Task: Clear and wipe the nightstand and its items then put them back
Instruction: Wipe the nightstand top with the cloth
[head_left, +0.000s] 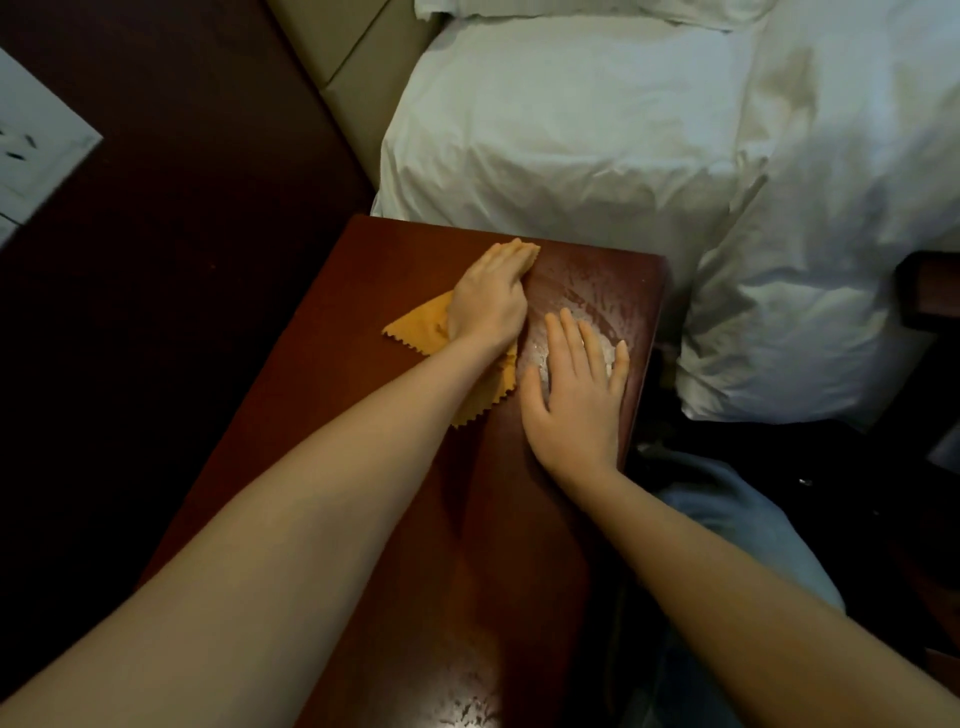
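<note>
My left hand (488, 299) pressed flat on the orange cloth (421, 325) at the far part of the bench (363, 467); my right hand (576, 395) lay spread beside it. I judged the whitish streaks (587, 306) around this hand could be missed.

The left hand (488, 301) covers part of the orange cloth (421, 327); the white paper (36, 135) is cut off, marks unreadable.

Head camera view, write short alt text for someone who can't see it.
A person's left hand presses an orange zigzag-edged cloth flat on a reddish-brown wooden nightstand. The right hand rests flat beside it on a streaky patch, and a white-sheeted bed stands behind.
</note>
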